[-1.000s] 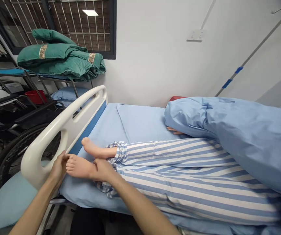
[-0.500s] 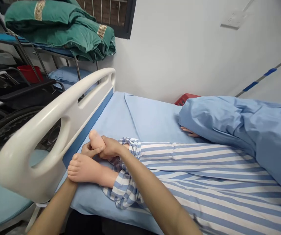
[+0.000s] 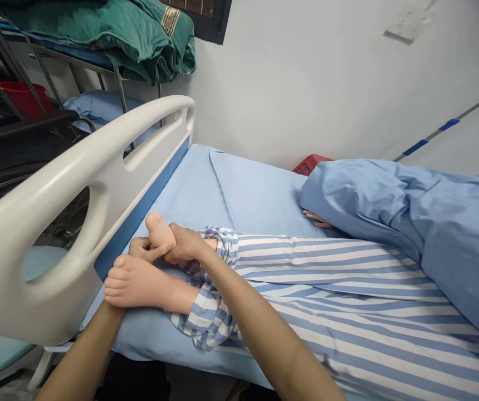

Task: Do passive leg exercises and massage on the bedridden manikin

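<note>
The mannequin's near foot (image 3: 137, 284) lies over the left hand (image 3: 143, 249) (only its fingers show, so its grip is unclear), while the grip of the right hand (image 3: 186, 244) closes around the far foot (image 3: 158, 230), just beyond, near the striped trouser cuff (image 3: 221, 245) on the blue bed sheet (image 3: 189, 184).

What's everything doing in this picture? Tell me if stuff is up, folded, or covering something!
Left hand: reaching behind the dummy's near foot, fingers showing.
Right hand: wrapped around the far foot.
Bed rail: raised.
Blue blanket: covering the dummy's upper body.
Green quilt: folded on a rack.
</note>
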`<state>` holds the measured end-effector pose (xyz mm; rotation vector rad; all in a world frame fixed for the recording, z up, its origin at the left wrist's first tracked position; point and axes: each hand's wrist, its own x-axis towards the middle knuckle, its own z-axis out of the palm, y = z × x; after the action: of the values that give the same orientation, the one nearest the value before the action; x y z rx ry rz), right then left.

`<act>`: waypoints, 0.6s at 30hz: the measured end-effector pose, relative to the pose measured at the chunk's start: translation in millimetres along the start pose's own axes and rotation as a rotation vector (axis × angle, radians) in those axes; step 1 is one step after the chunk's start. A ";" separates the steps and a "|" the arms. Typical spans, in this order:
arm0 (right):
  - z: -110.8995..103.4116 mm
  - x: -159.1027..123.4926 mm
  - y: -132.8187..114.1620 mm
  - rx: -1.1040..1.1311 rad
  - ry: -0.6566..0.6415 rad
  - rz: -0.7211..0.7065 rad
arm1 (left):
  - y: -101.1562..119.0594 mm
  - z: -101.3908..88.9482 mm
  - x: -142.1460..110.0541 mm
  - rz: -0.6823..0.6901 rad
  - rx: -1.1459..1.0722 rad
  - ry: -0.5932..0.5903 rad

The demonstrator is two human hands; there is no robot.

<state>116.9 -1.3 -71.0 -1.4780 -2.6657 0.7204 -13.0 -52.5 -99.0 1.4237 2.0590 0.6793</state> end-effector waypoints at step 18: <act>-4.2 -5.3 -2.3 0.045 -0.021 0.040 | 57.7 6.0 -53.0 -0.614 0.220 0.736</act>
<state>118.9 -5.0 -65.2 -1.5256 -2.6240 0.7975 45.4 -83.9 -56.8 0.5700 3.0145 0.7871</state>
